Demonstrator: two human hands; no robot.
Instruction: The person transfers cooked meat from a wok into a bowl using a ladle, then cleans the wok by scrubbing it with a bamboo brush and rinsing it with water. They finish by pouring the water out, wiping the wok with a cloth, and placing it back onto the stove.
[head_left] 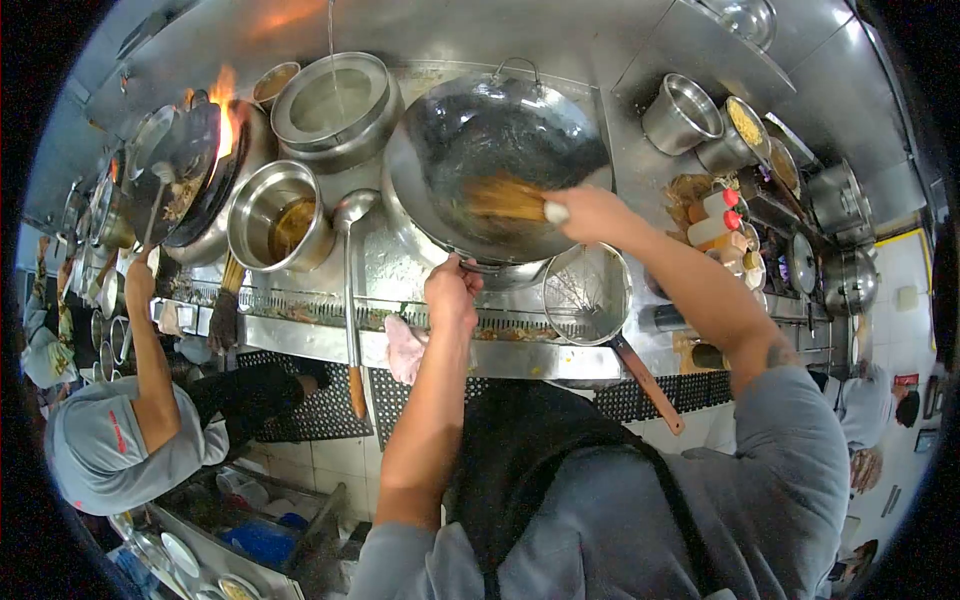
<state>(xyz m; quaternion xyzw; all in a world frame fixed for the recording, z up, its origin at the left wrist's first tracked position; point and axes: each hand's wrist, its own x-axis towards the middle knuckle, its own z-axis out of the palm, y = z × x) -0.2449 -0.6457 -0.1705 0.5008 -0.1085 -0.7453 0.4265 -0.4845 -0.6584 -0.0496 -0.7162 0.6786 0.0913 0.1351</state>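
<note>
A large wok (430,150) sits on the range in front of me, wet and dark inside. My left hand (452,292) is closed on the loop handle at its near rim. In my right hand (592,215) is a bamboo wok brush (505,198), its blurred bristles down against the inside of the wok. Close to my left hand lies a pinkish cloth (405,348) on the counter edge. A round wire strainer (588,295) with a wooden handle rests just right of the wok, below my right forearm.
Left of the wok stand a pot of water (330,100) under a running stream, a pot with brown liquid (282,215) and a long ladle (352,290). Farther left, a co-worker (130,430) tends a flaming wok (195,150). Red-capped bottles (718,215) and metal pots (682,113) are at right.
</note>
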